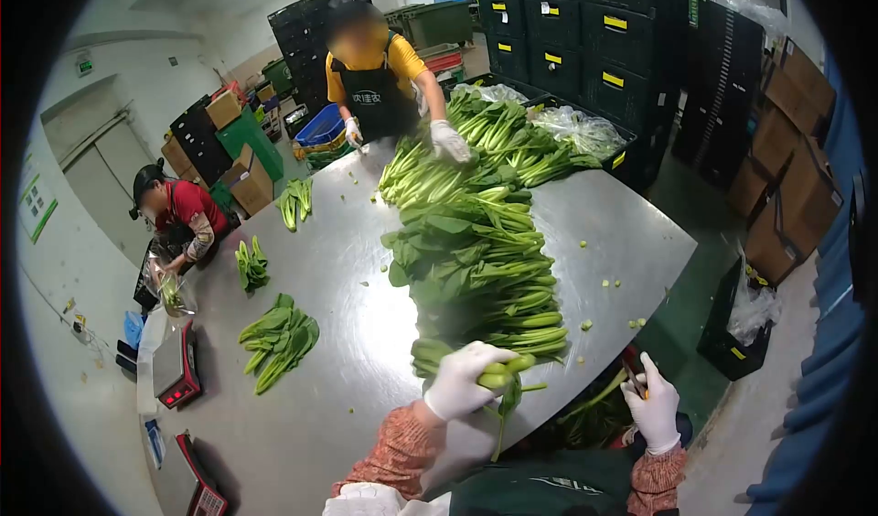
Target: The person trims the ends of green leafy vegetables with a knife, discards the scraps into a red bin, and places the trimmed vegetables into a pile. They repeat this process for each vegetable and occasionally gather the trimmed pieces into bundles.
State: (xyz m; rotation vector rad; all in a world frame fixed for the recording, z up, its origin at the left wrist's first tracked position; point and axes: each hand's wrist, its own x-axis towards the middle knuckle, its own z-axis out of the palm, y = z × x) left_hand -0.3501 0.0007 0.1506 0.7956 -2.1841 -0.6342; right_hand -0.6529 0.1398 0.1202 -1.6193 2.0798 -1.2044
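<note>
My left hand [468, 381], in a white glove, is closed around a few stalks of leafy greens [501, 371] at the near edge of the steel table. Loose leaves hang down from this handful. Beyond it lies a long row of greens [489, 269], stalk ends facing right and leaves left. Off the table's near right edge, my gloved right hand [654, 406] grips a small tool with an orange part [644, 393]. Its working end is too small and dark to make out. Below the edge, more greens [594, 404] lie in shadow, partly hidden.
On the steel table [366, 351] are separate small bunches [282, 338], trimmed stalk bits and red scales [176, 365]. Across it, a person in yellow [380, 72] reaches over the greens. Another person in red [187, 212] handles a bag. Stacked black crates [585, 36] stand behind.
</note>
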